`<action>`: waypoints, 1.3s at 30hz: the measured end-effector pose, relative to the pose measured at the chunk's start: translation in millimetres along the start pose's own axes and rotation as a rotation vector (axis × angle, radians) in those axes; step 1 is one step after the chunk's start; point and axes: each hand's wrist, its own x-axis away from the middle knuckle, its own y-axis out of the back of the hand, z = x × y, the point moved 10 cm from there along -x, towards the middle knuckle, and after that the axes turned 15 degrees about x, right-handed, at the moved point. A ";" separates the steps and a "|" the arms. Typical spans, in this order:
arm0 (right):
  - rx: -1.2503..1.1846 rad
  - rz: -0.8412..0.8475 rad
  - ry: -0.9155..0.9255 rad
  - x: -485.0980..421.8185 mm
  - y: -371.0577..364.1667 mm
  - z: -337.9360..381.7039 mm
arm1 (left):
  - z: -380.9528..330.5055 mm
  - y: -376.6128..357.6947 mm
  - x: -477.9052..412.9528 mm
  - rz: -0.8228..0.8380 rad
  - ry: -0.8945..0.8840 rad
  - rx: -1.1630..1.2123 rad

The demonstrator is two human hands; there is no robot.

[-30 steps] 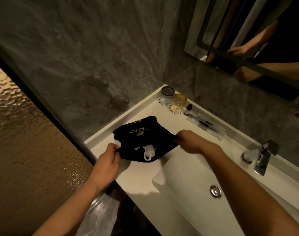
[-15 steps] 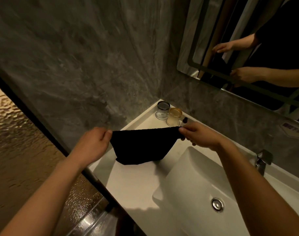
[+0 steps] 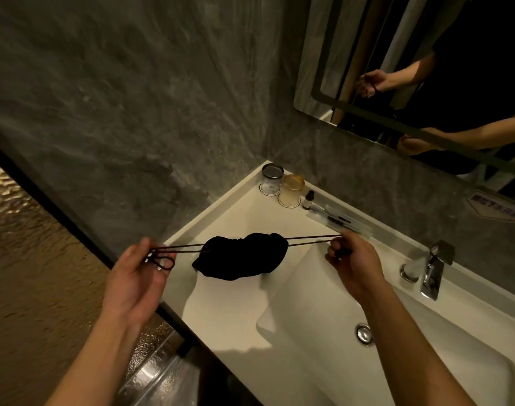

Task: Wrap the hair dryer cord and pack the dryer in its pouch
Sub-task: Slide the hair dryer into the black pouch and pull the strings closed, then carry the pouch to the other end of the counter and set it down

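Pouch: the black pouch hangs at the centre of the frame, its mouth gathered shut into tight folds along the top edge; it is held up above the white counter, just left of the sink basin. The dryer itself cannot be seen.
Drawstrings: two thin black cords run out of each end of the gathered mouth, pulled taut; the left drawstring ends in a small loop by the left fingers, and the right drawstring reaches the right fingers.
Left hand: the left hand, at centre left, pinches the left cords between thumb and fingers, closed on them, palm partly turned up.
Right hand: the right hand, at centre right, is curled closed around the right cords, knuckles up, above the basin's near-left edge.
Back of counter: a clear glass and an amber glass stand upside down side by side in the corner, a small dark bottle just right of them, then a clear packet of toiletries lying flat along the back ledge.
Basin: drain at lower right of centre; chrome tap at the right edge.
Mirror: the mirror, upper right, reflects two forearms and a dark top.
Walls: grey stone-look wall behind; textured glass panel at the left.
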 end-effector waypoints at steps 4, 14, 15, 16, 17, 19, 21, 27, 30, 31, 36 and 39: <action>-0.446 -0.106 -0.147 2.2 25.7 -30.7 | 11.0 26.0 6.0 -0.060 0.070 0.234; -0.476 -0.096 -0.202 13.4 41.4 -68.4 | 29.2 67.5 22.9 -0.100 0.106 -0.400; -0.346 -0.081 -0.219 15.4 40.2 -74.7 | 38.1 72.4 27.2 -0.093 0.122 -0.546; -0.195 -0.072 -0.230 17.7 38.8 -81.3 | 47.6 77.6 32.0 -0.087 0.137 -0.692; -0.037 -0.063 -0.234 20.1 36.5 -87.4 | 57.6 81.4 36.8 -0.080 0.151 -0.823; 0.238 -0.041 -0.214 25.2 27.7 -98.4 | 74.3 90.0 42.7 -0.092 0.161 -1.010; 0.419 -0.014 -0.176 28.5 15.0 -108.8 | 83.8 99.7 43.7 -0.143 0.138 -1.090; 0.762 0.108 -0.170 22.9 -34.9 -140.9 | 114.1 107.1 39.2 -0.273 0.255 -1.033; 0.816 0.183 -0.247 13.5 -57.9 -159.3 | 127.5 117.3 21.2 -0.324 0.300 -1.020; 0.813 0.212 -0.259 9.5 -65.0 -165.2 | 129.5 117.5 18.4 -0.362 0.305 -1.043; 0.986 0.194 -0.191 -5.5 -85.5 -166.8 | 137.0 90.8 1.6 -0.398 0.245 -1.215; 1.078 0.072 -0.108 -5.7 -87.5 -158.0 | 143.9 92.2 -9.4 -0.374 0.252 -1.273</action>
